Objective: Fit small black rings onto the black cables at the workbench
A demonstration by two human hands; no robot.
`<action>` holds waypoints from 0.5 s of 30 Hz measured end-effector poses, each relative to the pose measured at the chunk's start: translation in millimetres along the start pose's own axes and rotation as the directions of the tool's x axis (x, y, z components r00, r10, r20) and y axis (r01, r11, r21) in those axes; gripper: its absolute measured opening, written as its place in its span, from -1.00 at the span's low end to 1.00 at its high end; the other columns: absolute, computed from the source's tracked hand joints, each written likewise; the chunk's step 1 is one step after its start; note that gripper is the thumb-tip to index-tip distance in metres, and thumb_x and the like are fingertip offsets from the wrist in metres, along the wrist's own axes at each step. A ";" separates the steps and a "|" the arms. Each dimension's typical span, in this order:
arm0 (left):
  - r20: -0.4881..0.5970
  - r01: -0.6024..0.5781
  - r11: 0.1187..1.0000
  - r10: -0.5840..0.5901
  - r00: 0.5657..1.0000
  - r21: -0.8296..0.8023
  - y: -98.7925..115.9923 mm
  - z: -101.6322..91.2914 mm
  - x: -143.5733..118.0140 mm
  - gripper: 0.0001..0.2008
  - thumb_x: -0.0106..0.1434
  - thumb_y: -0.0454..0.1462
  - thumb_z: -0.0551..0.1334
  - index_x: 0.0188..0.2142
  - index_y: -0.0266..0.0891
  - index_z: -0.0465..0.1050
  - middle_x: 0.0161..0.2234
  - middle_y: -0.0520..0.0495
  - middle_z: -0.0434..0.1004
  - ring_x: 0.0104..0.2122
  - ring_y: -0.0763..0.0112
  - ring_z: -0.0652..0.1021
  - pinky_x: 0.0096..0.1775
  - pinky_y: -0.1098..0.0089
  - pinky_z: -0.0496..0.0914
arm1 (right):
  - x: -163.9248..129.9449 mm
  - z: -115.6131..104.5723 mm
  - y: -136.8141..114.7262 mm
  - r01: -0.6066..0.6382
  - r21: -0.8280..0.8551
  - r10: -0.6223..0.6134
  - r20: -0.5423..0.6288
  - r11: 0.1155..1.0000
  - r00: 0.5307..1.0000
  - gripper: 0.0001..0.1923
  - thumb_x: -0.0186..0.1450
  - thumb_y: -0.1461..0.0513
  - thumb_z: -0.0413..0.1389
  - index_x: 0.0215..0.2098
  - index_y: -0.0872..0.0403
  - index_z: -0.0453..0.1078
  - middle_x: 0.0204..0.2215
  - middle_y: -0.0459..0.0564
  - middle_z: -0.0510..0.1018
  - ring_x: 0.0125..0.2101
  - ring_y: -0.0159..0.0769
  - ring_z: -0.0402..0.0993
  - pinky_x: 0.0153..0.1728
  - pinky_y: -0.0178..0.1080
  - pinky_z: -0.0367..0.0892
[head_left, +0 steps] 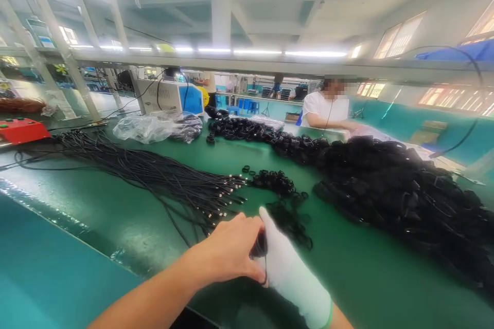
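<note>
My bare left hand (pixel 231 247) is closed around one side of a coiled black cable (pixel 260 247). On the coil's other side, my right hand (pixel 287 264), in a white glove, presses against it with the thumb up, and the two hands meet there. Most of the coil is hidden by my fingers. Just beyond my hands lies a bundle of straight black cables (pixel 154 164), their small metal plug ends pointing toward me and to the right. Beside those ends is a heap of small black rings (pixel 274 182), with more loose black bands (pixel 289 221) nearer my glove.
A large heap of coiled black cables (pixel 386 180) covers the green bench (pixel 339 272) on the right and trails to the back. Clear plastic bags (pixel 148 126), a grey-blue machine (pixel 165 96) and a red box (pixel 25 129) stand left. Across sits a person in white (pixel 318 108).
</note>
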State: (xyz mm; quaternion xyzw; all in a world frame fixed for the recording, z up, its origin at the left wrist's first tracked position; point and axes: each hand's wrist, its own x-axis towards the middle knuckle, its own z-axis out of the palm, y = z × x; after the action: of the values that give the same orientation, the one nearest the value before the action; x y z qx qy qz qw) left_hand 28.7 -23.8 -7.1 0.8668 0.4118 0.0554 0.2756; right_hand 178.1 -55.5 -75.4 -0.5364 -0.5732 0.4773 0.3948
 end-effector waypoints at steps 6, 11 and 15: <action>0.276 -0.007 0.968 0.078 0.958 -0.249 -23.3 -8.8 19.2 -0.78 0.07 -0.23 0.14 -0.28 -0.19 0.45 -0.32 0.00 0.54 -0.39 0.35 0.49 -0.45 0.46 0.31 | -5.4 -6.7 -17.0 0.039 -0.187 -0.064 -0.126 0.982 0.990 -0.56 -0.03 0.35 0.13 -0.14 0.04 0.34 -0.33 -0.03 0.47 -0.35 -0.23 0.42 -0.33 -0.19 0.36; 0.216 0.004 0.959 0.060 0.975 -0.283 -30.2 9.3 16.3 -0.79 0.06 -0.37 0.05 -0.55 -0.23 0.45 -0.54 0.04 0.53 -0.51 0.44 0.47 -0.43 0.46 0.31 | -11.5 -16.9 -10.3 0.039 0.518 -0.197 0.254 0.855 0.947 -0.51 -0.09 0.25 0.29 -0.21 0.00 0.26 -0.05 0.07 0.38 -0.57 -0.38 0.43 -0.73 -0.39 0.21; 0.142 0.105 0.744 -0.013 0.990 -0.660 -20.1 3.1 4.8 -0.88 0.13 -0.29 0.11 -0.42 -0.27 0.40 -0.52 -0.01 0.50 -0.58 0.46 0.45 -0.48 0.43 0.36 | -12.5 -14.5 -5.5 0.001 0.755 -0.369 0.319 0.655 0.873 -0.49 0.06 0.15 0.24 -0.08 -0.01 0.17 -0.49 -0.06 0.51 -0.74 -0.47 0.29 -0.76 -0.44 0.12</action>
State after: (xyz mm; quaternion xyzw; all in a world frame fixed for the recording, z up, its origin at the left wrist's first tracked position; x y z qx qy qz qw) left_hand 19.0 -11.3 -20.8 0.6997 0.3735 0.1342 0.5941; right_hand 192.2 -66.0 -66.0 -0.1443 -0.4596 0.7319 0.4819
